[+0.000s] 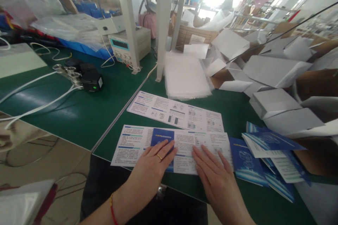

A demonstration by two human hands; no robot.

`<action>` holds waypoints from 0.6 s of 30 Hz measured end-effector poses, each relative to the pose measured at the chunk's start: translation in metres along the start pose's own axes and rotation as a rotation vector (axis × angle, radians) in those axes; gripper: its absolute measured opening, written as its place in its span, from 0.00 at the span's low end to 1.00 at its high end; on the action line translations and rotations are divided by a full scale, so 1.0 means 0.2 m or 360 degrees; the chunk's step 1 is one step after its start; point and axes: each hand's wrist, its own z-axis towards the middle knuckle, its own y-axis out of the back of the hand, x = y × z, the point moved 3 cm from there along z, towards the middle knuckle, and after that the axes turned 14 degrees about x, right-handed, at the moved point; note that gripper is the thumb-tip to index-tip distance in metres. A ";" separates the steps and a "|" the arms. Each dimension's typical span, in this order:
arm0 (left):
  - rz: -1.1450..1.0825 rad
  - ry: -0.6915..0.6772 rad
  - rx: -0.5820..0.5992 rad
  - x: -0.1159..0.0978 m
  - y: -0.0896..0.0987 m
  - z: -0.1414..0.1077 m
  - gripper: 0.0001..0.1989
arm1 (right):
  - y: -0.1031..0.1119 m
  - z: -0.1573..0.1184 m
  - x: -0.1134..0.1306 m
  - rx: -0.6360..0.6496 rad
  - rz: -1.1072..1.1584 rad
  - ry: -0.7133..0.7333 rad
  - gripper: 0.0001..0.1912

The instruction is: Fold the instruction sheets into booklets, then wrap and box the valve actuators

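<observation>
A long printed leaflet (129,146) lies unfolded along the front edge of the green table, with a blue panel (163,134) near its middle. My left hand (154,161) rests flat on that panel, fingers extended, a ring on one finger. Flat on the right part of the same sheet is my right hand (215,168), its fingers stretched out. Neither hand grips anything. Just behind lies a second long printed sheet (171,110). Several blue folded leaflets (246,161) are piled to the right of my right hand.
Bubble-wrap sheets (186,77) lie behind the leaflets. White boxes (274,70) crowd the right side. A power supply (129,47) stands behind a metal post (161,28). Black devices with white cables (91,79) sit on the left green table (113,98).
</observation>
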 end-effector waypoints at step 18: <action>0.0104 -0.0070 -0.0088 0.01 -0.02 -0.01 0.31 | -0.04 0.14 -0.10 0.0110 0.0194 -0.0345 0.23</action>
